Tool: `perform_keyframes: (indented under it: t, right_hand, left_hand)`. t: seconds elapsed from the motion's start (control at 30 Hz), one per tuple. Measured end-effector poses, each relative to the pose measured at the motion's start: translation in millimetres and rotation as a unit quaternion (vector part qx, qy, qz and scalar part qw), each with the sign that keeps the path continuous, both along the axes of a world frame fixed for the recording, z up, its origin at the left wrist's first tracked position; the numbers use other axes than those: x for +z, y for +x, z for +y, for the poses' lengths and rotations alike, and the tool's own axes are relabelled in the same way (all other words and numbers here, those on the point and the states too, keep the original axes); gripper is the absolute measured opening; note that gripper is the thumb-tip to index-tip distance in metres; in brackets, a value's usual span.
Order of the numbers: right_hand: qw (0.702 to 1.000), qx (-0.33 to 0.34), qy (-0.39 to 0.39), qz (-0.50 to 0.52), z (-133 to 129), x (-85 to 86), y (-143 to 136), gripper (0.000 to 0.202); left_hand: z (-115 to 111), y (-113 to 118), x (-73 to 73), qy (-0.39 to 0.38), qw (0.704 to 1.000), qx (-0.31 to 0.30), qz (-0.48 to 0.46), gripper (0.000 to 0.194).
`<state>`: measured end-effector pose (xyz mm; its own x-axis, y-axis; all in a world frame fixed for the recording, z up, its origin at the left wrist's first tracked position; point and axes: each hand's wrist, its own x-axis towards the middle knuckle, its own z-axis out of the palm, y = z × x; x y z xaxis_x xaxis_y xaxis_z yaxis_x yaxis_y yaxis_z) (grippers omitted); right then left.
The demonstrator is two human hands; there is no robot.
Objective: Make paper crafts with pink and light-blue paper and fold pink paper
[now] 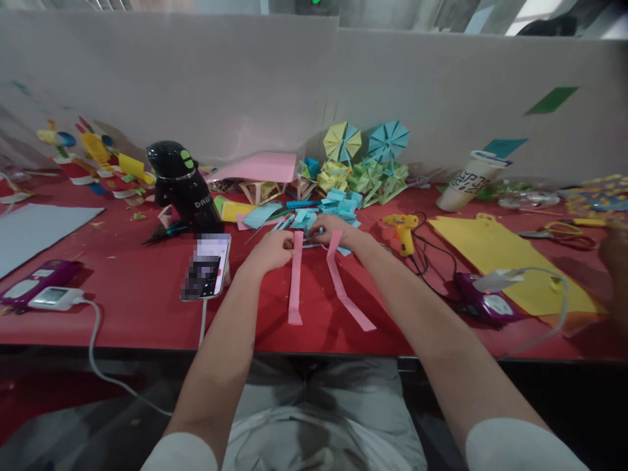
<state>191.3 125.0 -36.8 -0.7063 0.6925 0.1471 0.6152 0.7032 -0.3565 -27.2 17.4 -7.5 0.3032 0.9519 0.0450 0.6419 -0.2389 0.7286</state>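
My left hand (275,251) is closed, its fingertips pinched at the upper end of a pink paper strip (295,288) that hangs down towards the table's front edge. My right hand (342,229) has curled fingers, and a second, creased pink paper strip (339,282) runs down from it and bends to the right. Just beyond both hands lies a heap of folded light-blue paper pieces (338,204). Thin blue sticks lie by the fingers, partly hidden by them.
Left stand a black bottle (184,186) and a phone (205,268) with a cable. Paper umbrellas (388,140) are behind the heap. Right are a yellow glue gun (405,230), a purple power bank (485,302), yellow paper (510,261), scissors (564,234) and a cup (468,182). Another person's hand (615,268) shows far right.
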Motion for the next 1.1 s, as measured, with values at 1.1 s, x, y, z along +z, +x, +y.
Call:
perform_keyframes:
  t: [1.1]
  right_hand:
    - [0.735, -0.386, 0.034, 0.556, -28.9, 14.2, 51.6, 0.033]
  left_hand:
    - [-4.3, 4.3, 7.9, -0.001, 0.999, 0.022, 0.035, 0.003]
